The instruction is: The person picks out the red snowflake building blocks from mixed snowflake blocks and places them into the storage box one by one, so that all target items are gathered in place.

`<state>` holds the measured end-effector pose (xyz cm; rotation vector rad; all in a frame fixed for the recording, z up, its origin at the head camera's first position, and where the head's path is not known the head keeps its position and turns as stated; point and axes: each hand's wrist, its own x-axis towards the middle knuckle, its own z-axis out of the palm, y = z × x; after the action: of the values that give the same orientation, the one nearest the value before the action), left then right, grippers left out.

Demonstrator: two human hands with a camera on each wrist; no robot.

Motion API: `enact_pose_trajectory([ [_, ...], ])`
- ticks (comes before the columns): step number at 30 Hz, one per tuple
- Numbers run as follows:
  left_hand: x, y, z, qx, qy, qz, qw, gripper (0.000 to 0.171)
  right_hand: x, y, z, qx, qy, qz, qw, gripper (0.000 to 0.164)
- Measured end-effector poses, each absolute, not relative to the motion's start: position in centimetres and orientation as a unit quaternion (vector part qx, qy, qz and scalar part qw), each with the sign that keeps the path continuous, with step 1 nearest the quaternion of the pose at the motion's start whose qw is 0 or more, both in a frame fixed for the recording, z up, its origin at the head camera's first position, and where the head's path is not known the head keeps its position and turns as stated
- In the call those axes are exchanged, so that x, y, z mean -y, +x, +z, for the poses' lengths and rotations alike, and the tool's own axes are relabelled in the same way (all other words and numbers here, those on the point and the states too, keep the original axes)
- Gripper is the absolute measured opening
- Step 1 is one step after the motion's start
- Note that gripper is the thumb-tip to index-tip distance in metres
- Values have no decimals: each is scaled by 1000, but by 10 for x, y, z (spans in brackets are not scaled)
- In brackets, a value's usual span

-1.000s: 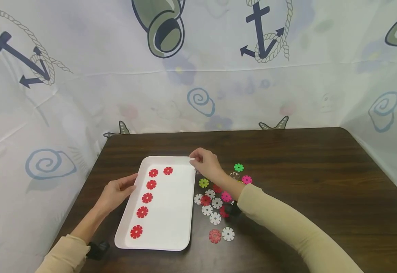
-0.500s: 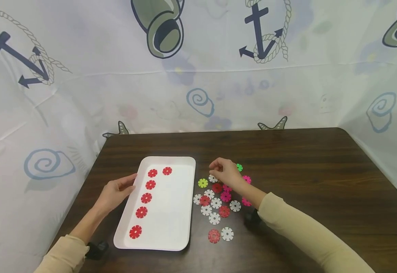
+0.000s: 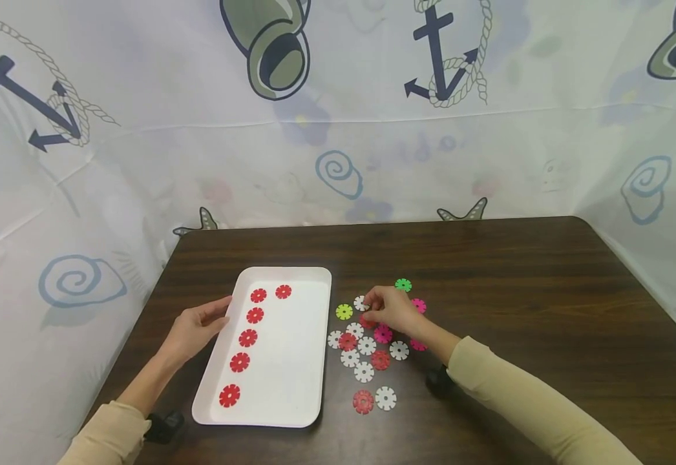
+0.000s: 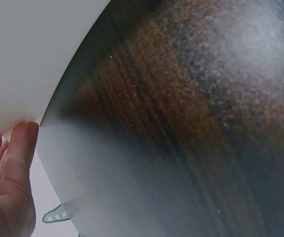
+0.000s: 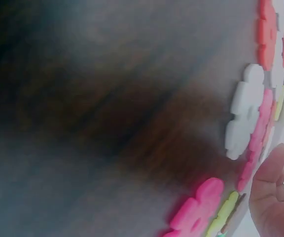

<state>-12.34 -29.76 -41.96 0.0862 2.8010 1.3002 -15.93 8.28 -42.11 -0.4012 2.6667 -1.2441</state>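
A white tray (image 3: 280, 361) lies on the table, bearing several red notched plastic discs (image 3: 247, 338) in a column along its left side and one red disc (image 3: 283, 292) beside the column's top. My left hand (image 3: 201, 328) touches the tray's left rim with extended fingers and thumb; the left wrist view shows its fingertips (image 4: 32, 127) against the edge. Over the loose discs right of the tray, my right hand (image 3: 395, 310) reaches down, fingers bent, fingertips right at a red disc (image 3: 366, 322). A gap shows between thumb and forefinger in the right wrist view.
Several loose discs spread right of the tray: white (image 3: 364, 372), red (image 3: 380, 360), yellow-green (image 3: 344, 312), pink (image 3: 382, 334) and green (image 3: 403, 285). The dark wooden table (image 3: 524, 290) extends right. A patterned white curtain (image 3: 227, 148) hangs behind it.
My right hand has moved from the tray's upper right corner rightward and down to the loose discs. My left hand stays at the tray's left rim.
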Motion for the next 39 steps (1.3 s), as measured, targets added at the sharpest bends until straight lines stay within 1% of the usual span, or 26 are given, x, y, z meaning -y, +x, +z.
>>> enact_pose_trajectory([
  [9,298,-124,-420,-907,28,419,23,51,-81,-157,-423,-915,-154,-364,85,23],
  [14,298,-124,-420,-908,28,418,24,51,-81,-157,-424,-920,-163,-350,75,24],
  [18,298,-124,-419,-908,27,418,24,51,-81,-157,-424,-922,-165,-343,63,25],
  [39,298,-125,-421,-905,23,422,32,51,-81,-155,-425,-925,-184,-325,63,21],
])
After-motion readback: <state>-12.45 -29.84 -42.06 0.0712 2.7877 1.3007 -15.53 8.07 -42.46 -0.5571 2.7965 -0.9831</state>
